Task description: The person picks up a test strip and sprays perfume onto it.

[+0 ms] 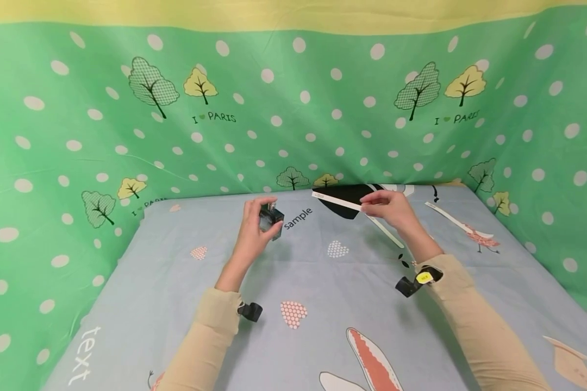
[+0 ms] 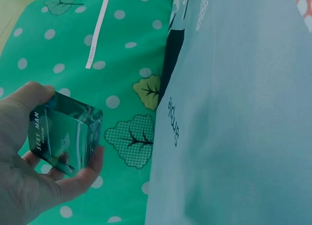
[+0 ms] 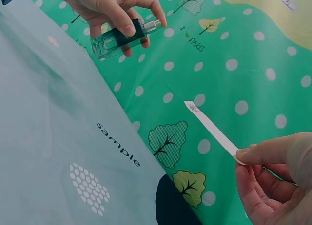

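Note:
My left hand (image 1: 255,225) grips a dark glass perfume bottle (image 2: 63,132) marked "SEXY MAN", lifted over the far part of the table. In the right wrist view a finger of that hand (image 3: 117,13) lies at the bottle's silver spray nozzle (image 3: 152,25). My right hand (image 1: 388,208) pinches one end of a white paper test strip (image 3: 214,132) between thumb and fingers. The strip's free, lettered end points left toward the bottle, with a gap between them. Both are held up off the table.
A second white strip (image 1: 385,232) lies on the table below my right hand. Farther right lies another strip (image 1: 447,217). The table's patterned blue cloth (image 1: 176,293) meets a green dotted curtain (image 1: 254,146) at the back and sides.

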Demonstrator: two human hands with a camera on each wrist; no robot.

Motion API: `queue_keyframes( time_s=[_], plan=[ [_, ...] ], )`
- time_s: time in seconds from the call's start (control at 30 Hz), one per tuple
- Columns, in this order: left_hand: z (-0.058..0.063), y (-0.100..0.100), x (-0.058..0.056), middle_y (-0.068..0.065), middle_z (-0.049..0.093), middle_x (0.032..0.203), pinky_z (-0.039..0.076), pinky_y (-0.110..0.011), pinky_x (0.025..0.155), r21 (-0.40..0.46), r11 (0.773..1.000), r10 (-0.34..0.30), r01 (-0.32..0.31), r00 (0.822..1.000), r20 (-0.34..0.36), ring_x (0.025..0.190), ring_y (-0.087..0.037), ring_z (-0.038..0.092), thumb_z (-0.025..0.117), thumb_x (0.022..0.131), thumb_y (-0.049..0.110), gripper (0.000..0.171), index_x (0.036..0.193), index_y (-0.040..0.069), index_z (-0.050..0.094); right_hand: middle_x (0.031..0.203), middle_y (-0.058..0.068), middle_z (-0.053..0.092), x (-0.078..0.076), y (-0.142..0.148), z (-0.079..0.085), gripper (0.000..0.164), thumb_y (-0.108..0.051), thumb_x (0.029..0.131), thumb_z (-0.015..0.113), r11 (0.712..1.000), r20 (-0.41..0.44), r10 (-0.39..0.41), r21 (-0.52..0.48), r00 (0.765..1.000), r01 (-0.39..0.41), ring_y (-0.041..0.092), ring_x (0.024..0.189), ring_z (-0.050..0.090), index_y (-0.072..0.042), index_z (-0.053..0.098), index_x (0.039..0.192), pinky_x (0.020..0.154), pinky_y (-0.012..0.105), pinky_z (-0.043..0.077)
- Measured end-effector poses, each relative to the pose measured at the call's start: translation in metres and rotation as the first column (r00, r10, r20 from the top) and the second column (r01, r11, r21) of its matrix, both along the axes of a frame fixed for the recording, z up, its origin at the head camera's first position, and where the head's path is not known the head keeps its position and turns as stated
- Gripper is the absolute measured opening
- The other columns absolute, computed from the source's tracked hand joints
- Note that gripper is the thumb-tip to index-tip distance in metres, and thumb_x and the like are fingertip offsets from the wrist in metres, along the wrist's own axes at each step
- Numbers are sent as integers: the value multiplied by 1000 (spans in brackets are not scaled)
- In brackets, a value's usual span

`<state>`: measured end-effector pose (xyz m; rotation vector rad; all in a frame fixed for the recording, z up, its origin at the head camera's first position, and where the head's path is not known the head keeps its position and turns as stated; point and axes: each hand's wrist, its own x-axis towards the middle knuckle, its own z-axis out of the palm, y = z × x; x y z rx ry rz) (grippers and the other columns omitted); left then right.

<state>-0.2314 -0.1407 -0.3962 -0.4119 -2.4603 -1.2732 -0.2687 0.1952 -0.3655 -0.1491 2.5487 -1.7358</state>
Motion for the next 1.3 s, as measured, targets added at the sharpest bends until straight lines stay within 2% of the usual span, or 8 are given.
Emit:
queue_keyframes(
  time_s=[0.37,0.83,1.0,1.3],
  plan=[
    [2,-6,2,-19,39,134,47,-55,106,38,998,39,-40,999,21,122,-37,50,73,90,10,53,137,17,49,81,-19,65,-1,1,0,35,-12,92,71,999,-7,-15,-39,1000,15,-3,75,65,7,64,121,73,14,57],
    [7,-12,6,-20,38,138,49,-57,103,40,998,37,-38,999,33,122,-38,50,70,93,13,58,144,23,43,84,-21,66,-1,16,-1,42,-12,92,71,996,4,-26,-89,1000,27,-5,79,66,10,60,126,78,14,56],
    [6,-14,5,-19,38,140,48,-57,103,43,998,40,-41,999,35,123,-38,49,69,94,13,57,144,23,44,86,-19,68,1,24,-2,45,-17,92,72,996,6,-44,-73,999,44,-5,79,67,9,60,126,78,14,56],
    [5,-14,5,-24,38,140,49,-58,103,37,999,34,-35,999,28,123,-39,50,70,93,13,58,144,24,43,82,-22,67,4,40,-6,38,-13,91,73,990,18,-83,-113,996,85,-4,78,67,7,61,121,79,16,58]
  ],
)
